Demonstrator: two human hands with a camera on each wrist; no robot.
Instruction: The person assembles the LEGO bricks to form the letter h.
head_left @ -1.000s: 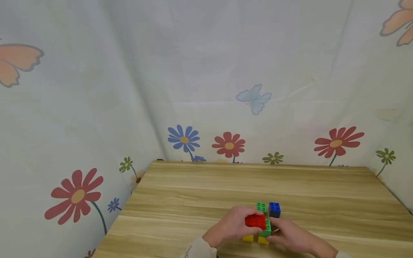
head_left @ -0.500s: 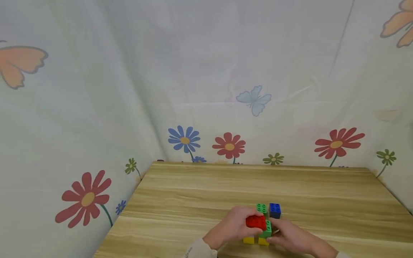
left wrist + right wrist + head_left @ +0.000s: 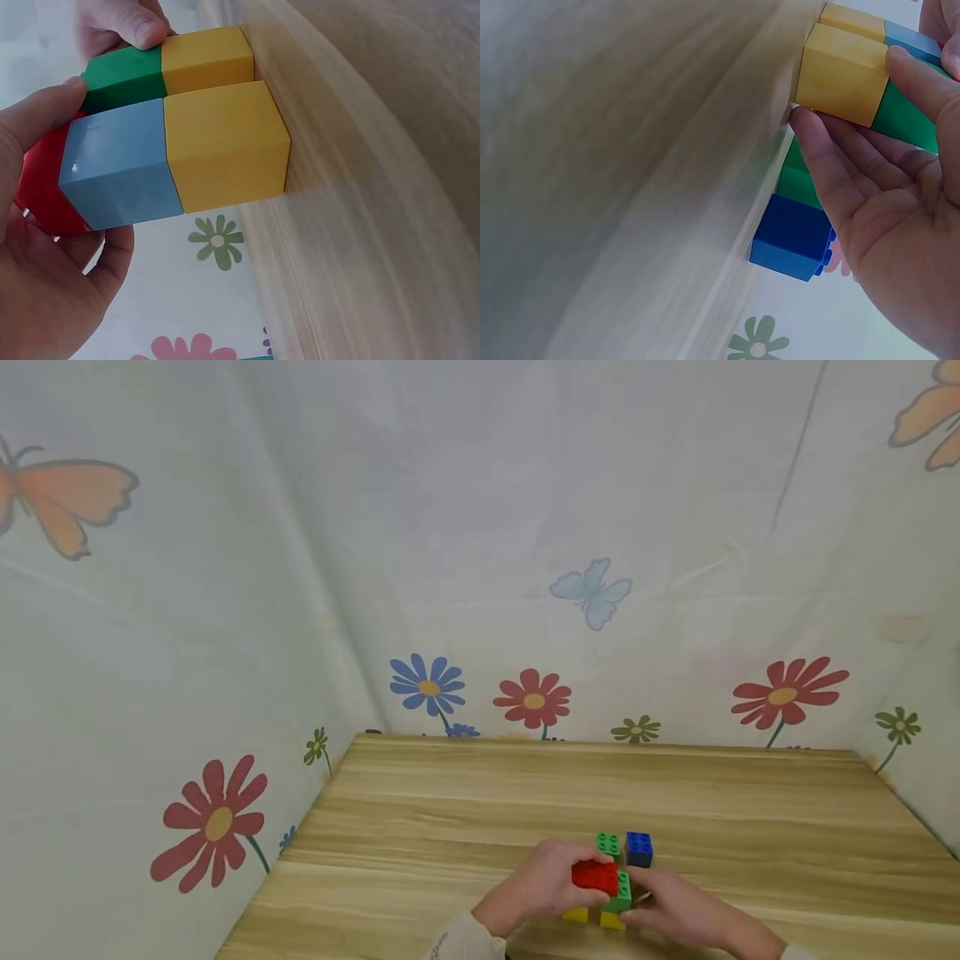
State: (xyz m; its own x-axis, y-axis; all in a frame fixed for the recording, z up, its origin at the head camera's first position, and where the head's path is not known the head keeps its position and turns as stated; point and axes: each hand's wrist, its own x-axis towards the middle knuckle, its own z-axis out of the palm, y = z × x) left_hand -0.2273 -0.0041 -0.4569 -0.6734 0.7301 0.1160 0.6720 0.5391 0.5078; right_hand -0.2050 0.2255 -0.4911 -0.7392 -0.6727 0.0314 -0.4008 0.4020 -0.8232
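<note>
Left wrist, pale-blue block [image 3: 114,150], glossy, smooth-sided

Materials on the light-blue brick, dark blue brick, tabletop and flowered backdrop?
Light-blue brick: likely hard plastic, glossy; small bright glints on its smooth face.
Dark blue brick: likely moulded plastic; crisp edges, regular studs.
Tabletop: wood or wood-look laminate; streaked grain, can't tell which.
Backdrop: thin fabric or plastic sheet; soft folds and creases, printed flowers.

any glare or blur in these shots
Left wrist: faint sheen on the glossy pale-blue plastic block; right wrist: the wood-grain tabletop blurs toward the left; head: soft, dim light, with shadowed folds in the flower-printed white sheet.
</note>
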